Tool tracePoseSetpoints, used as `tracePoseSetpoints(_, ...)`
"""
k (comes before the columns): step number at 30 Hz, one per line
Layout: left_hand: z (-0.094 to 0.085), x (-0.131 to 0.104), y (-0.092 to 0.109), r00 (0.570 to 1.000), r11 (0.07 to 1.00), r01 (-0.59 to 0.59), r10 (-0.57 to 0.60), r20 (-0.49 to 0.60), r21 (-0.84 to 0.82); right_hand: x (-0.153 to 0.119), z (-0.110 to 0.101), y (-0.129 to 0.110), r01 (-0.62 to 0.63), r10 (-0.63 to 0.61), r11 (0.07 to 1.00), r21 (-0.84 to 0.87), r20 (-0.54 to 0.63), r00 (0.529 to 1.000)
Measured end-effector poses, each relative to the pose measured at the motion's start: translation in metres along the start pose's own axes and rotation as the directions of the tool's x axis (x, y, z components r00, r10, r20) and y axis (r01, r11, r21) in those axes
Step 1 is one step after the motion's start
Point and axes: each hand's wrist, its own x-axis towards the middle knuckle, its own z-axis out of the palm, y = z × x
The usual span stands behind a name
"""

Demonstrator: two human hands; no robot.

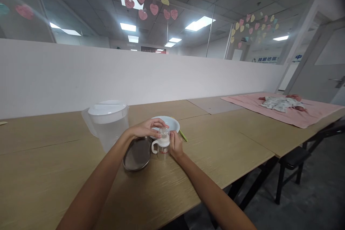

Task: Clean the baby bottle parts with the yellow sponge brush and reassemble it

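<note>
A clear baby bottle [162, 151] with a white collar and a white side handle stands on the table in front of me. Over its top sits a clear dome cap [163, 132], and the fingers of my left hand [147, 128] are closed around that cap. My right hand [176, 145] grips the bottle's right side with bent fingers; the handle there, if any, is hidden. Just left of the bottle lies a kidney-shaped metal tray [136, 154]. Behind my left hand is a white bowl [174, 124], partly covered by the fingers.
A lidded, translucent pitcher [113, 122] stands at the left. A thin green utensil [183, 136] lies beside the bowl. Farther right, a baby doll [281, 103] in patterned clothes rests on a pink towel [302, 120]. A black stool [295, 158] stands by the table's right edge.
</note>
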Motion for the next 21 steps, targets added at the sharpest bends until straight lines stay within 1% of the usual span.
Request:
tracePoseSetpoints(4,-0.002,0.002,-0.007,0.999,0.996,0.006,-0.002,0.046,-0.084,0.000,0.000,0.000,-0.010,0.010,1.000,0.003,0.008,1.000)
tracePoseSetpoints(7,-0.003,0.004,-0.010,0.997,0.993,-0.034,0.040,0.059,-0.110,0.001,0.000,0.001,-0.013,0.013,1.000,0.001,0.023,1.000)
tracePoseSetpoints(9,-0.001,0.002,-0.010,0.997,0.991,-0.065,0.070,0.044,-0.115,0.001,0.000,0.002,-0.012,0.012,1.000,-0.005,0.027,1.000)
tracePoseSetpoints(11,0.006,-0.001,-0.011,0.996,0.990,-0.087,0.088,0.001,-0.114,0.001,0.000,0.002,-0.007,0.007,1.000,-0.004,0.021,1.000)
tracePoseSetpoints(12,0.012,-0.004,-0.013,0.995,0.989,-0.100,0.096,-0.040,-0.111,0.001,0.000,0.003,-0.001,0.001,1.000,-0.001,0.017,1.000)
tracePoseSetpoints(13,0.020,-0.007,-0.015,0.991,0.988,-0.109,0.100,-0.090,-0.107,0.001,0.000,0.003,0.007,-0.007,1.000,0.001,0.017,1.000)
tracePoseSetpoints(14,0.030,-0.011,-0.019,0.980,0.986,-0.128,0.110,-0.168,-0.102,0.002,-0.001,0.004,0.019,-0.019,1.000,-0.001,0.021,1.000)
tracePoseSetpoints(16,0.053,-0.016,-0.029,0.935,0.984,-0.159,0.127,-0.331,-0.073,0.002,-0.001,0.005,0.049,-0.048,0.999,-0.022,0.045,0.998)
tracePoseSetpoints(17,0.066,-0.019,-0.036,0.904,0.988,-0.147,0.119,-0.411,-0.038,0.002,-0.002,0.006,0.066,-0.064,0.997,-0.040,0.060,0.996)
tracePoseSetpoints(19,0.089,-0.020,-0.050,0.794,0.990,-0.113,0.141,-0.591,0.085,0.003,-0.003,0.006,0.101,-0.094,0.992,-0.077,0.082,0.992)
tracePoseSetpoints(21,0.106,-0.020,-0.064,0.666,0.982,-0.109,0.189,-0.722,0.156,0.004,-0.004,0.004,0.124,-0.116,0.987,-0.101,0.084,0.990)
